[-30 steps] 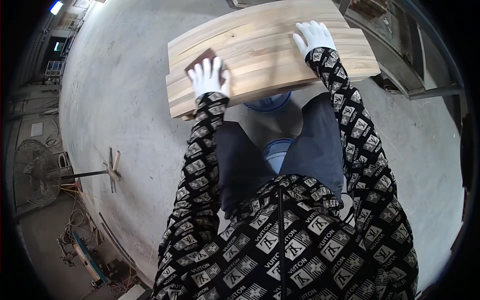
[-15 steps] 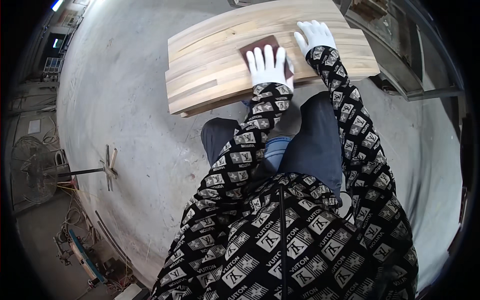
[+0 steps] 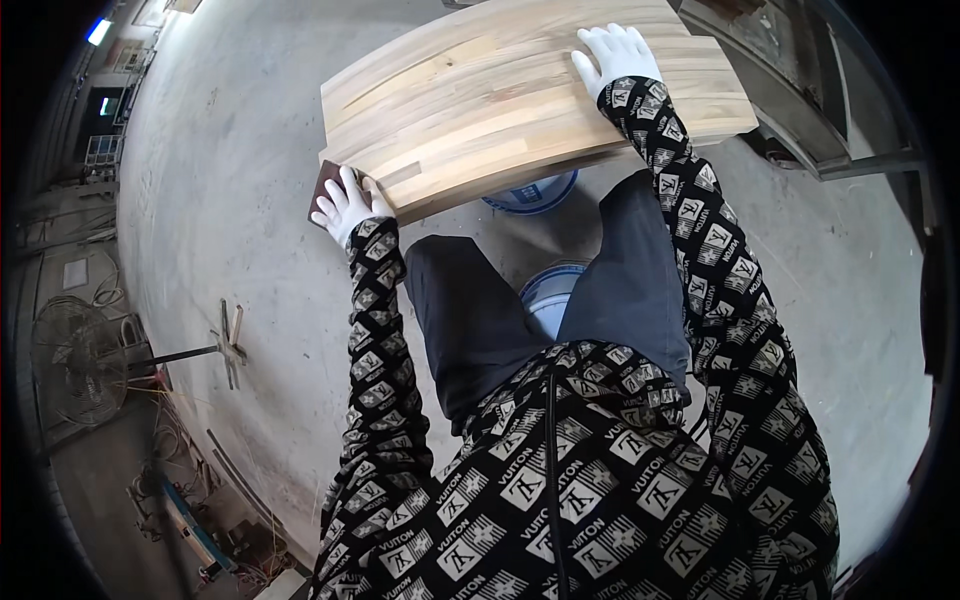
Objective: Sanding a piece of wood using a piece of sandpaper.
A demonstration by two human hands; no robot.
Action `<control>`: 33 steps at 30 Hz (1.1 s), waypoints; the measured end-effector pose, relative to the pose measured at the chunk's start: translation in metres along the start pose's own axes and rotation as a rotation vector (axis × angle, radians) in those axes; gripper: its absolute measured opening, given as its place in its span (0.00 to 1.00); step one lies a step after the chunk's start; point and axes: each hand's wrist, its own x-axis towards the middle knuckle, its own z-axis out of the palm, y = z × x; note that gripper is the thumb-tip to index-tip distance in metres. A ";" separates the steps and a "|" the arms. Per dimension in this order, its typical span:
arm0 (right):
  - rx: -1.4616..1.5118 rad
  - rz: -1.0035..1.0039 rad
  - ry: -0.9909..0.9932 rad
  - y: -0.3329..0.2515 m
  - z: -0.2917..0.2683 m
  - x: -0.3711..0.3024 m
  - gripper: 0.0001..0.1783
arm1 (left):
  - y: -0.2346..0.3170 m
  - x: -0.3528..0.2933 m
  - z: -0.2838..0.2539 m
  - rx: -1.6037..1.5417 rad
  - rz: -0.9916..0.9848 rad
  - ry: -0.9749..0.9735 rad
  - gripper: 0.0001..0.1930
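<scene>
- The grey floor (image 3: 250, 200) is spreading out under everything.
- The wood panel (image 3: 500, 100), built of pale glued strips, is lying ahead of the person. From the left hand its middle is sitting toward 2 o'clock, and its long axis is running roughly from 9 to 3 o'clock, the right end riding slightly higher in view. Its supports are mostly hiding beneath it.
- The fan (image 3: 80, 355) is standing well apart, toward 8 o'clock from the left hand.
- One blue bucket (image 3: 535, 192) is showing below the panel's near edge, toward 3 o'clock from that hand; a second bucket (image 3: 548, 305) is standing toward 4.
- The right hand (image 3: 615, 57), gloved in white, is resting open on the panel near its right end, fingers slightly apart.
- The left hand (image 3: 350, 207), also gloved, is gripping the brown pad at the panel's near-left corner, so it is being the nearer hand to that end.
- The brown pad (image 3: 326, 187) is projecting past the fingers toward 10 o'clock, partly overhanging the corner.
</scene>
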 end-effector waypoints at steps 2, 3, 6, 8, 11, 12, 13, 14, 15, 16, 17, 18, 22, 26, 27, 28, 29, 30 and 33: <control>-0.030 0.012 -0.019 0.003 -0.003 -0.003 0.24 | 0.031 0.007 -0.009 0.009 -0.068 -0.005 0.24; -0.055 0.017 -0.035 0.008 -0.004 -0.008 0.24 | 0.070 0.007 -0.020 -0.038 -0.060 -0.073 0.25; -0.045 0.008 -0.026 0.008 -0.004 -0.006 0.24 | 0.154 0.009 -0.059 -0.334 0.193 -0.053 0.28; -0.033 -0.006 -0.010 0.000 -0.004 -0.001 0.24 | 0.192 -0.001 -0.074 -0.506 0.361 0.071 0.29; 0.001 -0.009 -0.003 0.001 -0.004 -0.003 0.23 | 0.196 -0.006 -0.075 -0.630 0.463 0.121 0.29; 0.013 -0.018 0.005 -0.007 0.001 -0.002 0.23 | 0.180 -0.005 -0.070 -0.618 0.505 0.133 0.29; 0.008 -0.022 0.006 0.000 -0.001 -0.003 0.23 | 0.175 -0.002 -0.067 -0.639 0.549 0.154 0.28; 0.002 -0.026 0.007 0.005 -0.002 -0.006 0.23 | 0.164 0.000 -0.064 -0.585 0.511 0.092 0.27; 0.021 -0.010 0.033 0.010 -0.008 -0.005 0.23 | 0.143 0.010 -0.070 -0.499 0.494 0.043 0.26; 0.013 -0.016 0.057 0.010 -0.008 -0.002 0.23 | 0.114 0.013 -0.061 -0.426 0.422 -0.009 0.26; 0.031 -0.011 0.046 0.008 -0.005 -0.005 0.23 | 0.082 0.010 -0.044 -0.353 0.347 -0.063 0.26; 0.047 -0.004 0.035 0.009 -0.003 -0.007 0.23 | 0.053 0.008 -0.028 -0.274 0.268 -0.053 0.26; 0.072 0.017 0.062 0.001 -0.003 -0.004 0.22 | -0.022 0.012 0.020 -0.083 0.074 -0.003 0.26; 0.055 0.022 0.045 0.005 -0.008 -0.006 0.23 | 0.046 0.025 0.015 -0.058 -0.084 -0.022 0.27; 0.052 0.025 0.032 0.008 -0.009 -0.008 0.23 | 0.080 0.033 -0.007 -0.166 -0.051 -0.124 0.27; 0.049 0.026 0.020 0.010 -0.010 -0.010 0.23 | 0.112 0.031 -0.012 -0.233 0.044 -0.034 0.28; 0.069 0.018 0.026 -0.001 -0.012 -0.001 0.23 | 0.128 0.034 -0.022 -0.274 0.129 0.075 0.28; 0.058 0.011 0.039 -0.003 -0.012 -0.002 0.23 | 0.155 0.029 -0.033 -0.369 0.203 0.056 0.28; 0.083 0.015 0.044 0.006 -0.009 -0.009 0.23 | 0.207 0.008 -0.074 -0.636 0.480 -0.013 0.31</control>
